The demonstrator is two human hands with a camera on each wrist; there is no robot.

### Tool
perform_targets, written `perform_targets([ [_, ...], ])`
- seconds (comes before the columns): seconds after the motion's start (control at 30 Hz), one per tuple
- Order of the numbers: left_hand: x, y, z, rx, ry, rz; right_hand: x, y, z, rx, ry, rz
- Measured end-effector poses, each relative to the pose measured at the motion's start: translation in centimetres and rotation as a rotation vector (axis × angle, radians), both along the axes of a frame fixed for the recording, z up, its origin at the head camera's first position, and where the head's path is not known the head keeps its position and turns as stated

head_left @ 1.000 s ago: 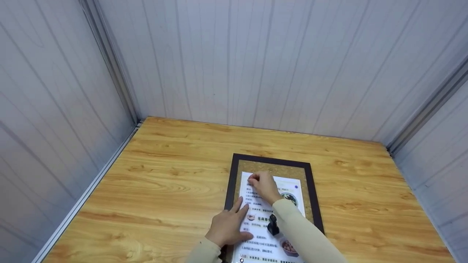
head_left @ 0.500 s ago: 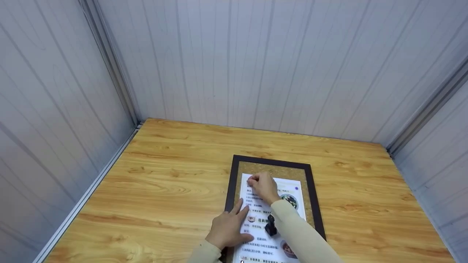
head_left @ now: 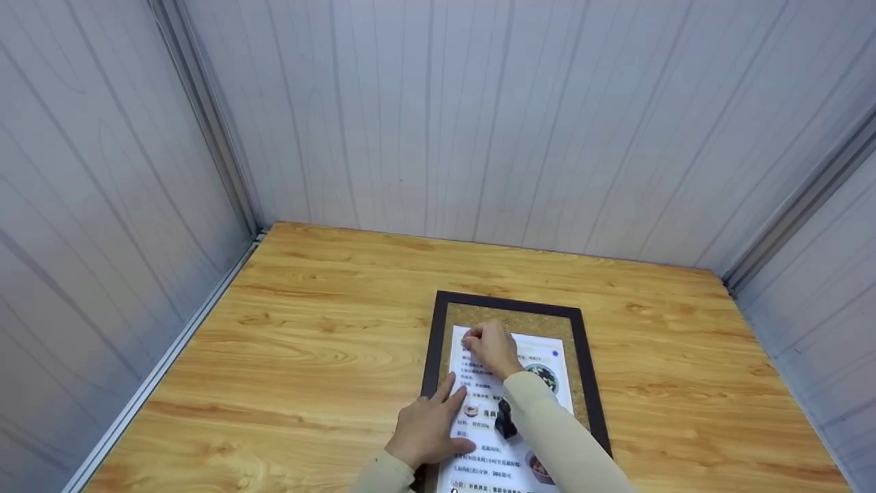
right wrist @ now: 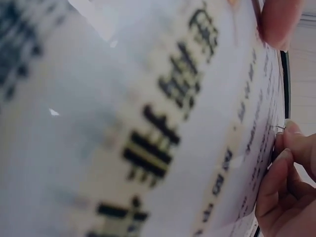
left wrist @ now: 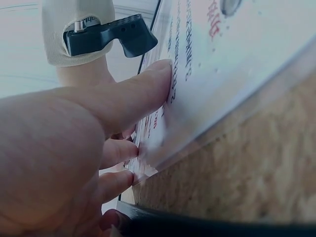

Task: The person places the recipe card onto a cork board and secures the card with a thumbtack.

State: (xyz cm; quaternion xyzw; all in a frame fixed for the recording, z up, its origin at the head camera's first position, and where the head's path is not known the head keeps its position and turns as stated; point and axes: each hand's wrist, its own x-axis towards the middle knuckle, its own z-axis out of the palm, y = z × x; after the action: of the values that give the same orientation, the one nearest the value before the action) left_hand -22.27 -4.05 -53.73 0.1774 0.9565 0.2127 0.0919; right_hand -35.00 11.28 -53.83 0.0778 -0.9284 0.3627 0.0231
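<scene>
A white laminated sheet with printed text and food pictures lies on a cork board with a dark frame. My right hand is near the sheet's upper left corner, pinching a pin between thumb and finger. In the right wrist view, a thin metal tip of the pin shows at the fingertips, at the sheet's surface; its head is hidden. My left hand rests with spread fingers on the sheet's left edge; in the left wrist view its thumb presses the sheet. A purple pin sits in the upper right corner.
The board lies on a wood-grain table, towards its front. Pale panelled walls stand at the back and both sides. A black wrist device sits at the right sleeve, above the sheet.
Both hands stay at the same spots on the sheet. The right forearm and its wrist device have turned slightly; the fingers keep pinching the pin.
</scene>
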Motion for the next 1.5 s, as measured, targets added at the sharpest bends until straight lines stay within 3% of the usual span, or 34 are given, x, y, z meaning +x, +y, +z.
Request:
perform_targets([
  [0.33, 0.1, 0.5, 0.1, -0.009, 0.034, -0.008, -0.6, 0.4, 0.8, 0.043, -0.106, 0.001],
  [0.67, 0.0, 0.8, 0.3, -0.033, 0.013, -0.022, -0.7, 0.5, 1.4, 0.058, -0.125, -0.002],
  [0.87, -0.1, 0.8, 0.1, -0.03, 0.014, -0.014, -0.9, 0.3, 1.4, 0.079, -0.101, 0.013],
  [1.17, 0.1, 0.3, 0.0, -0.002, -0.008, -0.01, -0.1, 0.2, -0.2, -0.004, -0.04, 0.005],
  [1.5, 0.1, 0.6, -0.2, -0.008, 0.044, -0.025, 0.2, 0.1, -0.1, 0.084, 0.006, 0.013],
])
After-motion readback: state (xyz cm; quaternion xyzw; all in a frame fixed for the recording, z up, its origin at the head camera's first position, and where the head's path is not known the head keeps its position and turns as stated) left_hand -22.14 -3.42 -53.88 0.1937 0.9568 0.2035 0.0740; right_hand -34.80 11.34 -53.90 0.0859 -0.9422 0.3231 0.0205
